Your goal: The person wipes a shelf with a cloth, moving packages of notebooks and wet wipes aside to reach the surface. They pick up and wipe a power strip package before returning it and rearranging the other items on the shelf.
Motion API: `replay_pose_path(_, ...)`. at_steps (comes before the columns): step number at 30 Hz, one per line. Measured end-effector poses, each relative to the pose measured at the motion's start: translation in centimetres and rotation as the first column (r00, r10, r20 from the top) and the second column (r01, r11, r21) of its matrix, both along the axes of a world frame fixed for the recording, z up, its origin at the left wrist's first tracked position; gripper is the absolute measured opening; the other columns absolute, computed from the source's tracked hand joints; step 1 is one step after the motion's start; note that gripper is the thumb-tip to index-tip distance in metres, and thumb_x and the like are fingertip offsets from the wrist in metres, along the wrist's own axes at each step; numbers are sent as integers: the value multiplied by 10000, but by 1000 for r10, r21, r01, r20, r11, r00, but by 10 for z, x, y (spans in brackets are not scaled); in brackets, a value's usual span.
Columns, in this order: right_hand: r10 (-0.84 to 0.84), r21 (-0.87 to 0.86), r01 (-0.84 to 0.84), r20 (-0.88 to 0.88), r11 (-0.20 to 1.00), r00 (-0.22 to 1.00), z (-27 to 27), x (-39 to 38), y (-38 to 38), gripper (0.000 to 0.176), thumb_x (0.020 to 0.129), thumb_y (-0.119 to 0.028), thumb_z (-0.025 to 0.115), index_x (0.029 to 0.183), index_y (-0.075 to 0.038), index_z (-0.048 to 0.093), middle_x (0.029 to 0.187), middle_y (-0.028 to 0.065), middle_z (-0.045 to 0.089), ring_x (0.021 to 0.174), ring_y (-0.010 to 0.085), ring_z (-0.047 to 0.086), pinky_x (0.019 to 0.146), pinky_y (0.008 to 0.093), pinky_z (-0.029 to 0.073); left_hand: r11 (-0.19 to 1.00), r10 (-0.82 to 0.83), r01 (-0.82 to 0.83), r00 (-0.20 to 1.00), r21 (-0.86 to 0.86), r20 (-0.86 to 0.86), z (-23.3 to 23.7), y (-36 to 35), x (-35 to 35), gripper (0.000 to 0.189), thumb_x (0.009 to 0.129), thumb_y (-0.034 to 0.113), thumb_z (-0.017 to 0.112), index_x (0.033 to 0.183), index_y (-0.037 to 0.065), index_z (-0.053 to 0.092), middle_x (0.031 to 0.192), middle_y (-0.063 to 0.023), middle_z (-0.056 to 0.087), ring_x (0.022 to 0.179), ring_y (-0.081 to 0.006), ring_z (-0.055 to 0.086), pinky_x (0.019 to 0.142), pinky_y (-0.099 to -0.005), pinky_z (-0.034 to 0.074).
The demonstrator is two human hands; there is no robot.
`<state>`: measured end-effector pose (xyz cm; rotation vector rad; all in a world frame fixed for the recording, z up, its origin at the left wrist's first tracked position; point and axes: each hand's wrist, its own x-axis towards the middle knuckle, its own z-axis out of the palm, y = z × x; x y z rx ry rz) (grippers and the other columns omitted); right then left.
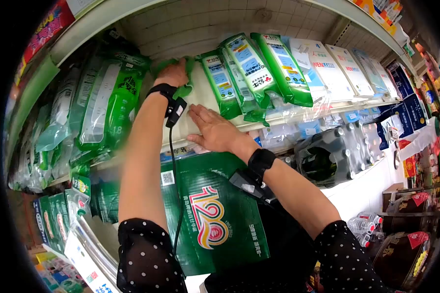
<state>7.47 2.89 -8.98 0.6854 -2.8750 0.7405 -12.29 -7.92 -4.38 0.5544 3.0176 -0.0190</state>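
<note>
L hand (pixel 173 74) is at the back of the shelf (pixel 204 95), on a green cloth (pixel 185 91) that shows around it & lies on the shelf's bare stretch; L fingertips hard to make out, can't tell if they pinch the cloth or just press it. R hand (pixel 214 129) is palm down nr the shelf's front edge, 4 fingers extended & close together, thumb apart, nothing in its grip. Both wrists wear black bands w/ small devices. On the shelf's L part: clear & green packs (pixel 107 105), piled at a slant. On its R part: green-white packs (pixel 249 68) leaning in a row, then white boxes (pixel 344 71) beyond. Below the shelf's front edge: green carton (pixel 215 210) marked "120", w/ wrapped bottles (pixel 325 154) to its R.
</note>
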Motion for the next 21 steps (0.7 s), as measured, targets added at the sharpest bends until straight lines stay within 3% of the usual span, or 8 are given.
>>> replay_pose_path(3,-1,-1,1,-69,1000,998,-4,0,-1,679,899,-419,514,1345,64,347,1432,233,299,1332,357,297,1109,404,244,999,-35,36,994,-9,108,-3,1,-31,754,840,272,492,1480,132,119,1481,-237,215,1378,-392,194,1128,-487,178)
replay_pose_path(4,1,6,-1,-62,1000,998,-3,0,-1,676,901,-415,513,1347,64,344,1433,231,299,1332,357,297,1108,405,246,997,-75,75,997,26,7,-6,2,-39,707,861,199,456,1483,197,120,1506,-197,171,1391,-372,164,1136,-503,152)
replay_pose_path(7,8,17,-7,-38,1000,999,0,2,0,665,909,-399,510,1353,65,336,1441,227,290,1337,355,290,1110,403,243,993,-104,107,992,-43,74,7,6,-41,683,871,124,430,1479,235,137,1512,-166,177,1390,-364,173,1140,-498,159)
replay_pose_path(8,7,17,-6,-37,1000,999,2,2,0,665,909,-398,510,1353,65,336,1443,227,287,1338,355,289,1110,403,242,992,-119,118,993,-43,-2,-1,6,-50,680,867,62,406,1473,248,160,1511,-146,195,1381,-365,200,1133,-503,191)
replay_pose_path(11,6,27,-5,-34,1000,999,2,2,0,670,909,-399,511,1358,63,327,1451,226,273,1341,355,282,1112,401,238,986,-151,155,987,-65,61,11,14,-48,635,888,80,403,1468,214,184,1507,-150,203,1371,-364,228,1121,-502,230)
replay_pose_path(14,9,49,-9,8,999,1000,6,5,-3,676,915,-398,501,1370,60,304,1457,224,262,1348,351,271,1118,397,225,1000,-10,10,999,7,-30,-9,20,-69,573,917,128,400,1460,159,220,1502,-152,217,1360,-359,257,1100,-504,272)
replay_pose_path(17,-10,76,6,46,997,999,13,3,0,676,925,-403,479,1384,52,280,1466,217,250,1359,338,253,1124,389,211,982,171,-168,985,86,-18,-18,20,-88,572,930,216,426,1455,109,226,1504,-160,203,1356,-347,273,1079,-497,306)
replay_pose_path(21,-11,104,8,33,995,999,4,2,-3,681,932,-429,448,1393,40,271,1477,205,233,1372,321,230,1129,377,201,960,268,-268,963,75,14,-18,-14,-76,492,917,314,454,1333,51,441,1397,-200,387,1230,-360,449,996,-481,398)
